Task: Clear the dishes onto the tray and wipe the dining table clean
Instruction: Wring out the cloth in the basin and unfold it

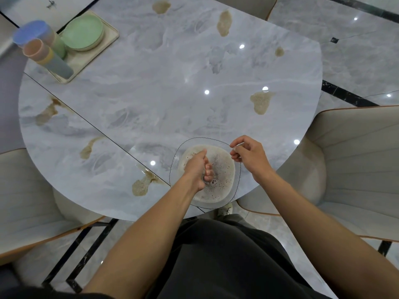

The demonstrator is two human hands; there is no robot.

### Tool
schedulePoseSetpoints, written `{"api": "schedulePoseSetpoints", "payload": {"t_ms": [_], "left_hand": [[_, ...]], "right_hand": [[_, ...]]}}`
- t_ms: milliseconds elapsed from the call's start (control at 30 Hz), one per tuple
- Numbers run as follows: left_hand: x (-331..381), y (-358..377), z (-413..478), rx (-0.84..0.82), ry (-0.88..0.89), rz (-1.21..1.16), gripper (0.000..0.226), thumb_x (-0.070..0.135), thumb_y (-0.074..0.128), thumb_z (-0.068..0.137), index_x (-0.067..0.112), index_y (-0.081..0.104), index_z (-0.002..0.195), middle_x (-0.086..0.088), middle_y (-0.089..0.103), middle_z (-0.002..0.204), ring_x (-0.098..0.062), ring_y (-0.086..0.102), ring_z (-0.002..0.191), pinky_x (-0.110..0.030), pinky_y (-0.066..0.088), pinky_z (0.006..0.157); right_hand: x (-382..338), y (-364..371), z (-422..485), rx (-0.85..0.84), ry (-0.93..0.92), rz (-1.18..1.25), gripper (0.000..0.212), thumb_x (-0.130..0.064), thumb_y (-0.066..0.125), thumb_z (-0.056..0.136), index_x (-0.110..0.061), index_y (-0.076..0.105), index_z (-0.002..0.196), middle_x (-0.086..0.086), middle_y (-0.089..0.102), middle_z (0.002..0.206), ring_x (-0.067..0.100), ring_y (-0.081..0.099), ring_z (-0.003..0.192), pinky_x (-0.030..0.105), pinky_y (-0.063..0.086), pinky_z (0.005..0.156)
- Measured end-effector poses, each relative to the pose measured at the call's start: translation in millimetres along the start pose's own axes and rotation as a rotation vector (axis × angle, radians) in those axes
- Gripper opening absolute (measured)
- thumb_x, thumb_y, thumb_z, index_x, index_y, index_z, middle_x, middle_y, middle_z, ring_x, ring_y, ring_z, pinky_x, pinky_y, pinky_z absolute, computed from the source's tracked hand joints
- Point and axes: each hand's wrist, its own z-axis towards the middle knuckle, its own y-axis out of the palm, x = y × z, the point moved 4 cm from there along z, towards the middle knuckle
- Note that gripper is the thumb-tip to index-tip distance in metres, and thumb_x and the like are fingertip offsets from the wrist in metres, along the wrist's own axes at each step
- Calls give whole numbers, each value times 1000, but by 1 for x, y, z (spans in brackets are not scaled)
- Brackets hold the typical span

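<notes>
Table [172,93] centre and right: open run, nothing standing. Brown puddles [261,102] are flat, no blocker. Upper left of frame: tray [103,43] at the table edge, packed. Stacked green plates [83,34] fill its upper part, 2 tall cup stacks [43,52] wall its left side. Low clearance only over the plates, from the right. Lower centre: glass bowl [176,160] at the near edge, left hand [195,167] inside it, right hand [248,155] pinching the right rim; both forearms cross that edge. 3 chairs [349,152] close in at frame left, right, top.
</notes>
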Motion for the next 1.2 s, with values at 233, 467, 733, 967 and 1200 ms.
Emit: {"api": "schedulePoseSetpoints", "payload": {"t_ms": [233, 467, 733, 967, 1200], "left_hand": [[4, 8, -4, 43, 43, 118, 46, 46, 51, 105, 23, 40, 68, 7, 38, 48, -10, 26, 38, -22, 13, 41], [8, 12, -7, 61, 59, 178, 44, 48, 49, 105, 22, 40, 71, 6, 38, 50, -12, 25, 40, -24, 14, 42], [12, 5, -13, 39, 89, 308, 57, 62, 38, 105, 24, 36, 62, 5, 35, 52, -13, 23, 43, -25, 14, 45], [17, 3, -15, 25, 111, 368, 63, 68, 30, 104, 25, 33, 59, 3, 33, 54, -15, 20, 43, -25, 12, 43], [19, 1, -15, 63, 154, 466, 58, 61, 32, 106, 25, 37, 60, 3, 36, 55, -14, 23, 43, -23, 19, 41]], "right_hand": [[3, 1, -2, 1, -1, 2, 18, 0, 54, 95, -7, 70, 96, 14, 71, 84, 13, 66, 70, 25, 57, 69], [2, 1, -2, 5, -6, 1, 18, 0, 53, 95, -6, 70, 97, 14, 71, 84, 14, 66, 69, 25, 55, 67], [4, 1, -3, 12, -11, 11, 17, -2, 55, 96, -8, 70, 96, 15, 72, 86, 14, 67, 71, 26, 58, 70], [5, -1, -3, 13, -10, 32, 17, -1, 54, 95, -8, 70, 96, 14, 72, 84, 16, 67, 71, 28, 57, 69], [4, -2, -5, 12, 2, 72, 13, -6, 57, 96, -9, 70, 98, 14, 73, 87, 15, 67, 72, 27, 58, 71]]}}
